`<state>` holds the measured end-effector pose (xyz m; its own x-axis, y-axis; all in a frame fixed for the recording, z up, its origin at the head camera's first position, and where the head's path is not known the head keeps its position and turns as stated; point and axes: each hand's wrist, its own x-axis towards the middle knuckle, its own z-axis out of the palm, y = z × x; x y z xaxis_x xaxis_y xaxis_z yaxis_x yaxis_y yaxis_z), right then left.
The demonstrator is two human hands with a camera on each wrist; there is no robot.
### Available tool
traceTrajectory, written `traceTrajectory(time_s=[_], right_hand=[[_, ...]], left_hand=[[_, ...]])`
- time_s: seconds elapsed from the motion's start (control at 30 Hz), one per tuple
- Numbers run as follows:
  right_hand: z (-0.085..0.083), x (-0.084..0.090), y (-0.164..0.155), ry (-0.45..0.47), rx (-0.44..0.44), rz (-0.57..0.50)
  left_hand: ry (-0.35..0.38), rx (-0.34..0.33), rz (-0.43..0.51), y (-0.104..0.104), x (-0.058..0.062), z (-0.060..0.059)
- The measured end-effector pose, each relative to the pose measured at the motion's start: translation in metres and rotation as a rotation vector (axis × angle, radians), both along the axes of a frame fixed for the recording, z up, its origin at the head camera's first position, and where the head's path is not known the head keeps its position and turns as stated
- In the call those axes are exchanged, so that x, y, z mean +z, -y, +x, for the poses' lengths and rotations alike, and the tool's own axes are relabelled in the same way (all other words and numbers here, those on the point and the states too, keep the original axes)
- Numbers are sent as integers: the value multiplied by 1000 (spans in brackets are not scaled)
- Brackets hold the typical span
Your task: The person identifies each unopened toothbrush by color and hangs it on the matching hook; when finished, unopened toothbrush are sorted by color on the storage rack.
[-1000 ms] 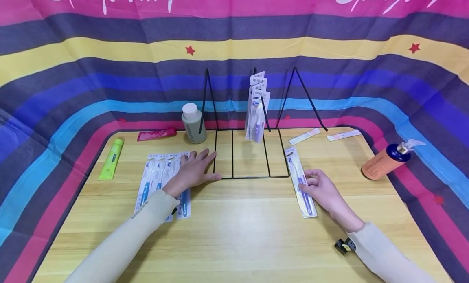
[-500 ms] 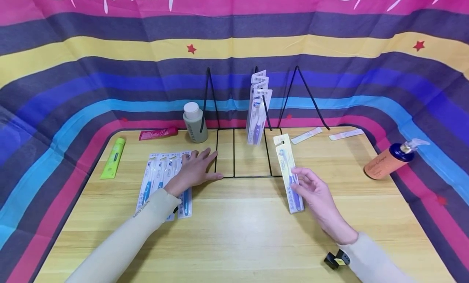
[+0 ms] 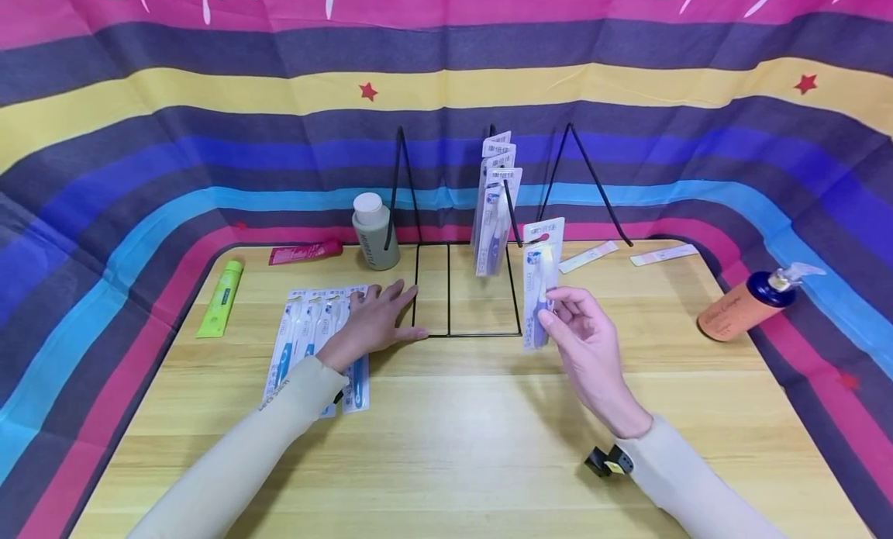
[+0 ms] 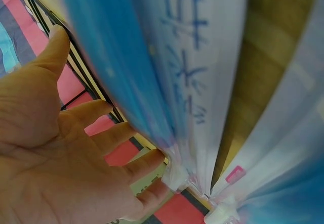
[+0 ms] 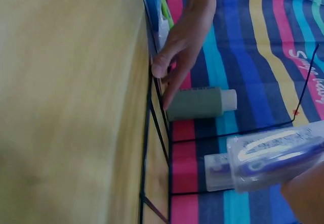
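My right hand [image 3: 584, 337] pinches a packaged purple toothbrush [image 3: 540, 283] by its lower half, holding it upright in front of the black wire rack [image 3: 481, 336]. Several more purple toothbrush packs [image 3: 494, 221] hang one behind another from the rack's middle hook. Fingers spread, my left hand [image 3: 373, 322] rests at the rack's left front corner, partly over a row of blue toothbrush packs [image 3: 284, 349] lying flat on the table. In the left wrist view a blue pack [image 4: 197, 72] fills the foreground. The held pack [image 5: 273, 158] shows at the right wrist view's lower right.
Behind my left hand stands a grey-green bottle [image 3: 377, 236] with a white cap. A red tube [image 3: 305, 252] and a green tube [image 3: 220, 300] lie at left. Two thin paper strips [image 3: 589, 256] lie right of the rack, and an orange pump bottle [image 3: 746, 310] leans at far right.
My right hand has lifted the purple toothbrush pack from the table on the right, tipped it upright and carried it left toward the rack. My left hand has stayed in place.
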<state>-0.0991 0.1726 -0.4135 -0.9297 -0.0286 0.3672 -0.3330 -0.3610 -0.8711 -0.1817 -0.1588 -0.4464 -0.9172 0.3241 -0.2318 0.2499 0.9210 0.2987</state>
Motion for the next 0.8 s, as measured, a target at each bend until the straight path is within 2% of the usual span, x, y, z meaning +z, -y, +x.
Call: traceTrajectory(time_s=[0.2,0.47,0.63,0.8], right_hand=[[-5,1,7,11,-6,36],[-8,0,12,-68,-6,146],[-14,0,14,-72,82,160],[-33,4,16,-61,186,115]], left_hand=[[2,-2,4,0,-2,0],[-2,-4,1,0,-1,1],[-6,-7,-1,0,-1,1],[-9,-5,2,1,-3,0]])
